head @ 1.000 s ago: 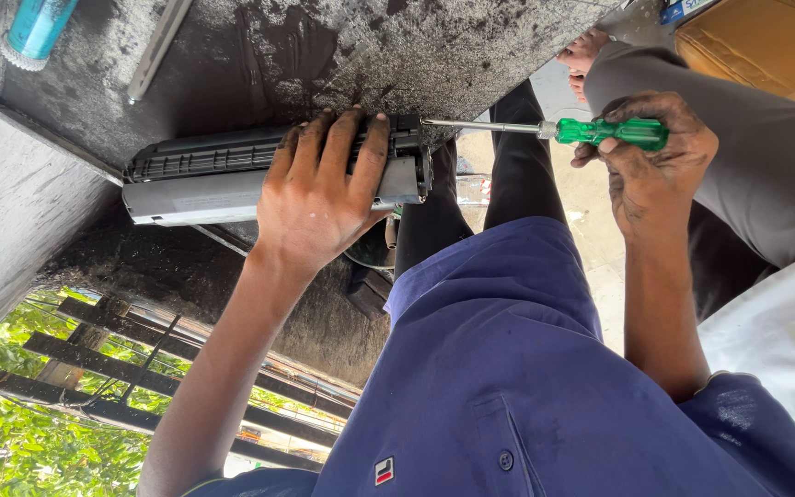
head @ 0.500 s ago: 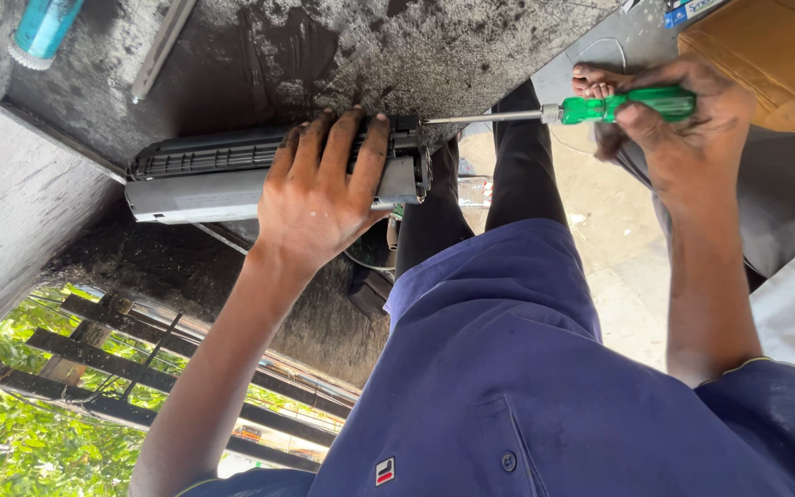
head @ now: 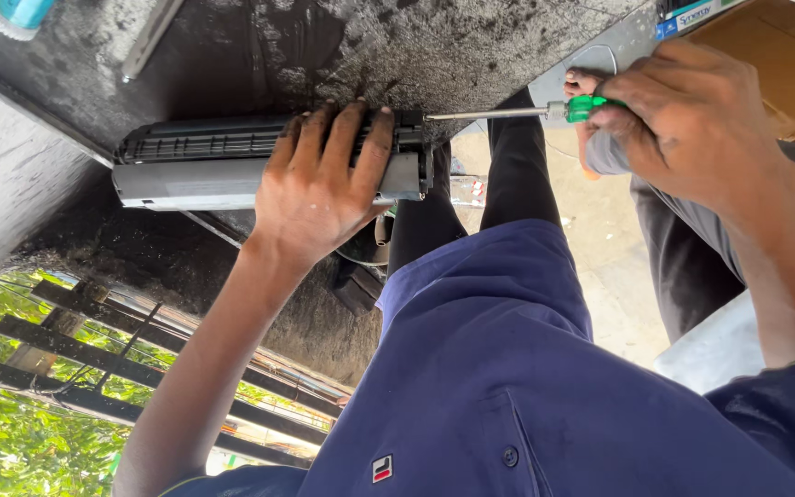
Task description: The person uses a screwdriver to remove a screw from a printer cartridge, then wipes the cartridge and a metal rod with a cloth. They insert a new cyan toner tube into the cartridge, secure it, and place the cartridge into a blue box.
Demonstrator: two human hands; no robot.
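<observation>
1. Long grey-and-black toner cartridge (head: 213, 170), lying lengthwise across upper left of frame on dark, soot-stained surface (head: 471, 46).
2. Green-handled screwdriver (head: 508, 112), upper right, shaft level, tip touching cartridge's right end.

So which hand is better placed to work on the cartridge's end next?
Right. The right hand already grips the screwdriver, its tip at the cartridge end. The left hand is busy holding the cartridge down.
</observation>
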